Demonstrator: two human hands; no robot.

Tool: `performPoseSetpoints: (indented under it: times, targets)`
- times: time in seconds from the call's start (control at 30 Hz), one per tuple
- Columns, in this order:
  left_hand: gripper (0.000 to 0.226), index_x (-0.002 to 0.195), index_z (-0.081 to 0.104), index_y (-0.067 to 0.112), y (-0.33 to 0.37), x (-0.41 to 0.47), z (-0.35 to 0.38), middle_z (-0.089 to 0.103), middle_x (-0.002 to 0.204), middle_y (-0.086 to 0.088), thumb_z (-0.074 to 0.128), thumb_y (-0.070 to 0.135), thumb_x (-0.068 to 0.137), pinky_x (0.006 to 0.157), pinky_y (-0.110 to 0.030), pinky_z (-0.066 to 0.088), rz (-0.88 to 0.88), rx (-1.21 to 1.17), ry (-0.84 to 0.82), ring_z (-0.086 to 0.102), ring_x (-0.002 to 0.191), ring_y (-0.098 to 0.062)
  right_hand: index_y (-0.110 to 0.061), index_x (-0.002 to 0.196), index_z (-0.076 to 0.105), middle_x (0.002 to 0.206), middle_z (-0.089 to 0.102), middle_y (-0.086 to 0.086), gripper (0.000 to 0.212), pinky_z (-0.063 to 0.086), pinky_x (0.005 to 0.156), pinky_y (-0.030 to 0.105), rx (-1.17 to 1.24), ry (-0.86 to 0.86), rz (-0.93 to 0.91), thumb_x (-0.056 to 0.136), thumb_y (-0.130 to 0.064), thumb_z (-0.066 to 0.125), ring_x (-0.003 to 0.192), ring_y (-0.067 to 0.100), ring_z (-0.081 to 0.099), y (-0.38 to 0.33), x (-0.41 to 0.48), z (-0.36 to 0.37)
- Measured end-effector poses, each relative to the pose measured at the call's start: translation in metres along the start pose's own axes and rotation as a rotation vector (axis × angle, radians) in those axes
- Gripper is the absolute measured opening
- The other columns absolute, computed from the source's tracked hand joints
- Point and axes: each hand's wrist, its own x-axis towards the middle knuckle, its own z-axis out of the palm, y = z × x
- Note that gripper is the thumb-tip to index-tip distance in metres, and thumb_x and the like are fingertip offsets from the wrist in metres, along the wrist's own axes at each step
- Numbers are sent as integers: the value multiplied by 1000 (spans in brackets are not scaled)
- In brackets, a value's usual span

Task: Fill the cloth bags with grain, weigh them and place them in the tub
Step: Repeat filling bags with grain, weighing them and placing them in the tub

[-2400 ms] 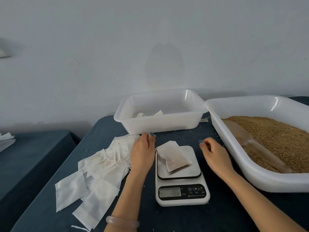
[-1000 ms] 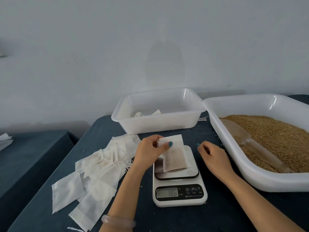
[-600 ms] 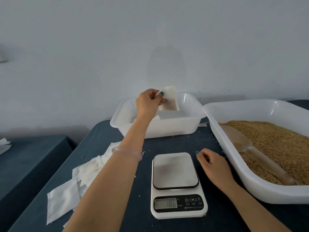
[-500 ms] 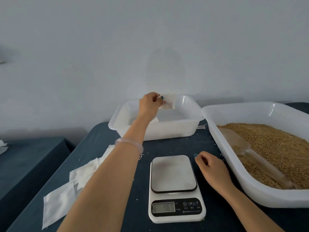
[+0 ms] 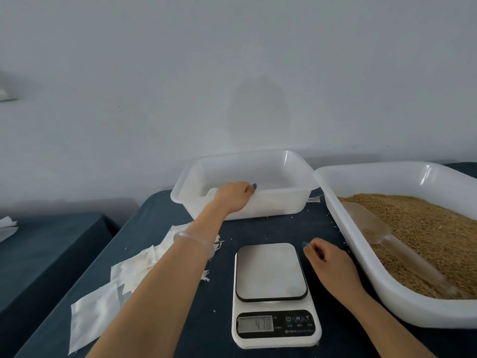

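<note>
Placing step, head view. My left hand (image 5: 233, 196) reaches over the near wall of the tub (image 5: 296, 202), which stands at 12 o'clock from the scale (image 5: 271, 272). To do this step well, I judge the bag should be lowered flat to the tub floor and let go only there, mouth uppermost, so no grain spills. The fingers are bent down behind the wall; I cannot tell whether they grasp a bag or have released it. A white corner (image 5: 212, 191), probably a filled bag, shows inside the tub at the hand's 9 o'clock. My right hand (image 5: 327, 262) rests on the table (image 5: 271, 228) at the scale's 3 o'clock, loosely curled, grasping nothing I can see. The scale's platform is bare. Empty cloth bags (image 5: 98, 324) lie at 9 o'clock; grain (image 5: 426, 228) and scoop (image 5: 382, 233) sit in the tray (image 5: 387, 288) farther toward 3 o'clock.
</note>
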Motion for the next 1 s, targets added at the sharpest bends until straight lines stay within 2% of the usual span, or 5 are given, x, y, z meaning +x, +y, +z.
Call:
performPoseSetpoints:
  times: [0.23, 0.5, 0.63, 0.8, 1.0]
  targets:
    - [28, 123, 56, 24, -53, -87, 14, 60, 124, 6, 53, 16, 96, 80, -32, 42, -74, -223, 553, 52, 115, -18, -23, 68, 54, 57, 55, -1, 31, 35, 49, 26, -7, 8, -30, 97, -36, 55, 51, 7, 52, 3, 0, 0]
    - [42, 131, 48, 7, -145, -148, 2, 54, 133, -12, 42, 39, 103, 90, -37, 44, -715, 73, -57, 52, 118, -31, -22, 69, 55, 53, 51, -1, 32, 33, 49, 27, -13, -2, -11, 97, -37, 54, 47, 8, 47, -1, -3, -1]
    - [64, 141, 41, 3, -146, -155, 16, 44, 143, -18, 33, 54, 102, 104, -40, 38, -802, 211, -46, 43, 132, -35, -20, 71, 55, 53, 50, -1, 31, 34, 50, 29, -10, -11, -6, 98, -36, 53, 47, 10, 47, -1, -3, -2]
    - [49, 139, 46, 10, -152, -164, 18, 46, 139, -20, 21, 37, 106, 104, -46, 40, -772, 91, 52, 41, 129, -38, -20, 71, 56, 55, 52, 0, 30, 36, 52, 30, -8, -15, -1, 97, -36, 54, 50, 12, 49, -2, -4, -3]
    - [48, 138, 36, -2, -164, -176, 9, 35, 138, -29, 53, 17, 98, 101, -47, 39, -1018, 30, 188, 36, 126, -42, -20, 68, 52, 53, 49, -1, 32, 34, 51, 29, -12, -4, 2, 97, -34, 54, 48, 10, 46, -3, -5, -2]
